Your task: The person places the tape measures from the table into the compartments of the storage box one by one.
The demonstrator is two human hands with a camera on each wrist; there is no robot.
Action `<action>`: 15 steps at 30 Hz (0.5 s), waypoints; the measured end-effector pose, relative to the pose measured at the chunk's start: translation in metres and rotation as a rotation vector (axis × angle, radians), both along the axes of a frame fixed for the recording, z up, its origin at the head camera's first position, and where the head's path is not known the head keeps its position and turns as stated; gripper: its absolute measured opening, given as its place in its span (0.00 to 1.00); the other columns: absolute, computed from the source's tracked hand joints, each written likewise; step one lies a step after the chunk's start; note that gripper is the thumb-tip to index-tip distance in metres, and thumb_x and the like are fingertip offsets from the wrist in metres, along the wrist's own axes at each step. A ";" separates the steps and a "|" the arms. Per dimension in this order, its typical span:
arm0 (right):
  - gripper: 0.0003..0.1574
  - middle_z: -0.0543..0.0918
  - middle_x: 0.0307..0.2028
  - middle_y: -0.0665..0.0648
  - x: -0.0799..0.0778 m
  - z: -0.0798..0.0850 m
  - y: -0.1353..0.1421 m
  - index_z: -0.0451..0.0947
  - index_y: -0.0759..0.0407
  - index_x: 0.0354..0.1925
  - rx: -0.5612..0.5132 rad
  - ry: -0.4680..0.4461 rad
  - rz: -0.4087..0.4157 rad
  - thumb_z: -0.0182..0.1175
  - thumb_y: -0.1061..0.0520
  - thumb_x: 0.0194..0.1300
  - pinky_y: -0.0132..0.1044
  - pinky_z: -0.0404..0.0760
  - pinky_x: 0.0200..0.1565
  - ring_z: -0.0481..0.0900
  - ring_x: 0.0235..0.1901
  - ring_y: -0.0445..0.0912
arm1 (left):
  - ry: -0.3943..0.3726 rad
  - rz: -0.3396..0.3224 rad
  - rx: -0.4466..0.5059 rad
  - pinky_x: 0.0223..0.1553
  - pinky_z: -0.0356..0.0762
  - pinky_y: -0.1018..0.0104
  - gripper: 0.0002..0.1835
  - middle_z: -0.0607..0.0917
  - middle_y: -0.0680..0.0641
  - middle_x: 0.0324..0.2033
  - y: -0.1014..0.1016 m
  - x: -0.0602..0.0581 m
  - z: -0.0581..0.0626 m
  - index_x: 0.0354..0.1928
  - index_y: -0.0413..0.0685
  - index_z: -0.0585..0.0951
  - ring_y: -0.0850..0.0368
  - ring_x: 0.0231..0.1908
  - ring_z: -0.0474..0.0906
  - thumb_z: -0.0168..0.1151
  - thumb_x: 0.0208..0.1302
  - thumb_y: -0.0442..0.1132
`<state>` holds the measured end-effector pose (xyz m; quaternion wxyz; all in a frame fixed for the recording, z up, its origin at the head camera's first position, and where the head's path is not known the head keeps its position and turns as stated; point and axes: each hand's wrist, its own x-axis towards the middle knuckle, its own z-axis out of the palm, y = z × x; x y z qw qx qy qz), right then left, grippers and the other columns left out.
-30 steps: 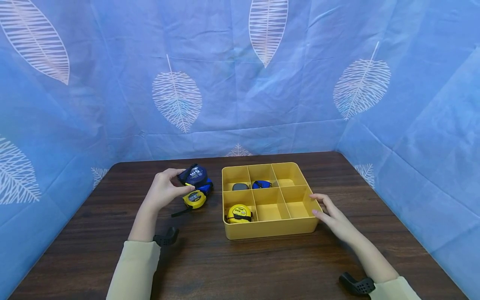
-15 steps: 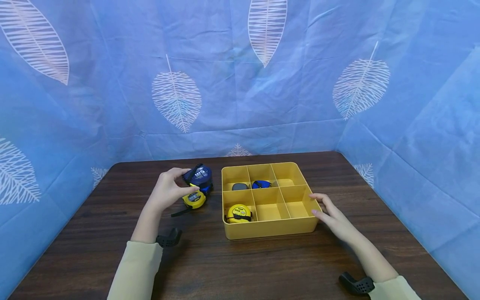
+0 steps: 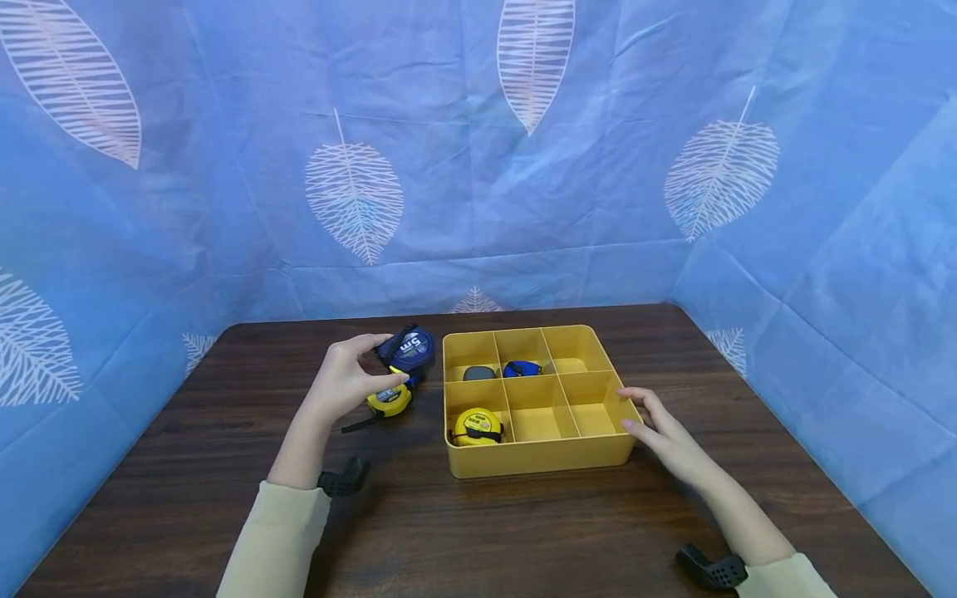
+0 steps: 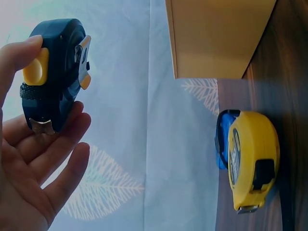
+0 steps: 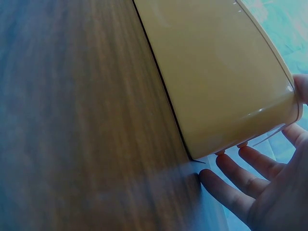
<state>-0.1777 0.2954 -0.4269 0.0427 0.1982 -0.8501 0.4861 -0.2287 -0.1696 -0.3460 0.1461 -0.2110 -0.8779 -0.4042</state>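
In the head view, my left hand (image 3: 347, 378) holds a dark blue tape measure (image 3: 411, 349) marked 5m between thumb and fingers. The left wrist view shows this tape measure (image 4: 53, 77) raised, thumb by its yellow button. Below it on the table lie a yellow tape measure (image 3: 389, 401) and a blue one (image 4: 222, 139), mostly hidden behind it. My right hand (image 3: 669, 436) touches the near right corner of the yellow divided box (image 3: 542, 455). Its fairly straight fingers (image 5: 236, 180) lie along the side wall, with the thumb at the rim.
Inside the box, a grey tape measure (image 3: 479, 373) sits back left, a blue tape measure (image 3: 522, 368) back middle and a yellow tape measure (image 3: 478, 426) front left. The dark wooden table (image 3: 478, 531) is bordered by a blue leaf-print cloth (image 3: 449, 208).
My left hand has moved to the right with the dark blue tape measure, away from the yellow and blue ones. The right hand and the box stay in place.
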 end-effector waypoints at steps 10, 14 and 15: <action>0.27 0.59 0.64 0.68 0.000 -0.001 0.001 0.56 0.65 0.67 0.006 -0.003 0.004 0.48 0.59 0.74 0.26 0.67 0.49 0.57 0.62 0.61 | 0.063 -0.052 0.013 0.38 0.80 0.58 0.32 0.82 0.45 0.49 0.013 0.004 0.000 0.56 0.40 0.80 0.53 0.42 0.77 0.76 0.49 0.45; 0.27 0.59 0.63 0.68 -0.002 -0.003 0.002 0.57 0.65 0.66 0.008 -0.002 0.003 0.48 0.58 0.74 0.27 0.70 0.47 0.57 0.62 0.61 | 0.074 -0.068 0.019 0.37 0.81 0.58 0.30 0.83 0.47 0.47 0.018 0.004 -0.002 0.55 0.41 0.80 0.55 0.40 0.78 0.76 0.49 0.45; 0.27 0.59 0.63 0.67 -0.002 -0.004 0.002 0.57 0.65 0.66 0.009 -0.002 0.001 0.47 0.58 0.75 0.27 0.70 0.48 0.57 0.62 0.61 | 0.077 -0.075 0.022 0.37 0.81 0.58 0.30 0.83 0.47 0.47 0.019 0.004 -0.002 0.55 0.41 0.80 0.55 0.40 0.78 0.76 0.49 0.45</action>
